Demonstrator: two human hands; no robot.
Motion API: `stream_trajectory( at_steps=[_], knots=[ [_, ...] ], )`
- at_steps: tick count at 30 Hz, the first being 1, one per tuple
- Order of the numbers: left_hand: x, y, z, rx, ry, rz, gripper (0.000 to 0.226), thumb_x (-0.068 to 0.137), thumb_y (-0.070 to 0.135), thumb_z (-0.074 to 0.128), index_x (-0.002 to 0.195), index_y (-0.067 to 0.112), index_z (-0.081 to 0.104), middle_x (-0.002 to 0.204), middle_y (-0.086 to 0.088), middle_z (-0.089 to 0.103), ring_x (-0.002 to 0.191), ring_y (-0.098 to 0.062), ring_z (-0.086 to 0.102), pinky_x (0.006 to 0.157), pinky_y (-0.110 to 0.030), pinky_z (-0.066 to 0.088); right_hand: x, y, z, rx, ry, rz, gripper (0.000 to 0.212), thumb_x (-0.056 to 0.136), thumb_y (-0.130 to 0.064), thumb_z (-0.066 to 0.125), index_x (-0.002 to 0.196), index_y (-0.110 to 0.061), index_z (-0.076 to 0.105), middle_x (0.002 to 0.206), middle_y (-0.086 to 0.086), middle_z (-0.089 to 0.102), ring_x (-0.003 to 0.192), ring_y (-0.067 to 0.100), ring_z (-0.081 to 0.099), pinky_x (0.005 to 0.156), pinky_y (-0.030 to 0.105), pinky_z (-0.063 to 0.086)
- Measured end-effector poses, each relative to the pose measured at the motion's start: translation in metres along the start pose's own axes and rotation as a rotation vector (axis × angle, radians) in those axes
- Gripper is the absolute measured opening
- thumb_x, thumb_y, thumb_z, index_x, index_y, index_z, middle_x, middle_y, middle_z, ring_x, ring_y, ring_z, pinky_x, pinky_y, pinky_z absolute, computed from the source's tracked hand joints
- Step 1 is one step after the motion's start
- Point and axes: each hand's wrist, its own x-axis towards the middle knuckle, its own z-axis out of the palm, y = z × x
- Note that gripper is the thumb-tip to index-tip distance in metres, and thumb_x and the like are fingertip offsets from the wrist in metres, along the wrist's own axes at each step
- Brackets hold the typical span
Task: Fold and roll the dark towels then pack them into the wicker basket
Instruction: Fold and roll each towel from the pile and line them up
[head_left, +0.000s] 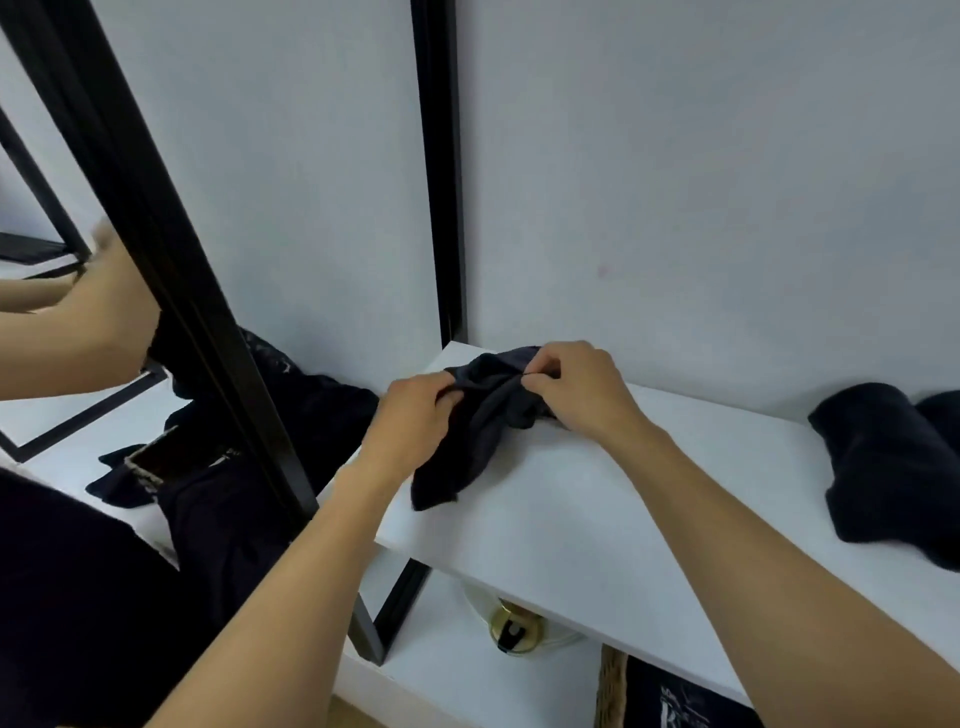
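We saw dim, flat, cool-grey light across the whole view. The wall (675, 156) darkened toward the upper corners. Only faint, soft shadows lay on the white shelf (597, 509). The dark towel (483, 421) showed little detail. Straight lines leaned at the wide-angle edges, and the reflection in the mirror (31, 176) was smeared with blur.

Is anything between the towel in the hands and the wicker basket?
Yes, the white shelf. The towel lies on top of it; the basket stands underneath, partly hidden. The towel must probably go around the shelf's front edge.
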Motion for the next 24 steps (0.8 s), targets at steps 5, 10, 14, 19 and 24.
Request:
stream_trajectory(
  at_steps=[5,10,14,19,24],
  knots=[
    [0.037,0.093,-0.059,-0.441,0.247,0.13,0.025,0.096,0.008,0.047,0.097,0.018,0.07,0.087,0.011,0.066,0.084,-0.007,0.061,0.075,-0.013,0.046,-0.011,-0.017,-0.089,-0.097,0.175,0.027,0.008,0.093,-0.025,0.06,0.092,-0.023,0.068,0.095,-0.007,0.067,0.096,0.017,0.063,0.082,0.03,0.05],
    [0.048,0.191,-0.09,-0.514,0.1,0.438,0.014,0.091,0.02,0.061,0.09,0.02,0.075,0.083,0.009,0.073,0.079,-0.007,0.068,0.073,-0.019,0.053,-0.042,-0.048,-0.136,0.143,0.25,-0.124,0.044,0.082,-0.041,0.072,0.121,-0.029,0.057,0.111,-0.013,0.062,0.099,0.007,0.059,0.082,0.027,0.049],
    [0.043,0.231,-0.118,-0.382,0.17,0.595,0.009,0.078,0.028,0.078,0.08,0.02,0.075,0.068,0.011,0.066,0.064,-0.002,0.061,0.059,-0.009,0.044,-0.059,-0.053,-0.171,0.169,0.43,-0.119,0.013,0.091,-0.024,0.06,0.088,-0.013,0.066,0.074,-0.006,0.061,0.069,0.014,0.055,0.066,0.032,0.042],
    [0.026,0.25,-0.141,-0.022,0.199,0.538,0.013,0.084,0.025,0.074,0.093,0.015,0.074,0.087,-0.005,0.068,0.081,-0.022,0.062,0.071,-0.027,0.046,-0.099,-0.053,-0.213,0.121,0.644,-0.15,0.024,0.099,-0.022,0.049,0.079,-0.02,0.062,0.071,-0.008,0.057,0.064,0.006,0.051,0.059,0.018,0.037],
    [-0.028,0.283,-0.138,-0.465,0.324,0.453,0.02,0.092,0.008,0.056,0.094,0.018,0.074,0.092,0.005,0.07,0.089,-0.012,0.065,0.077,-0.022,0.051,-0.15,-0.06,-0.245,0.006,0.625,-0.156,0.022,0.093,-0.015,0.053,0.111,-0.026,0.061,0.096,-0.012,0.058,0.085,0.005,0.057,0.065,0.013,0.038]
  ],
)
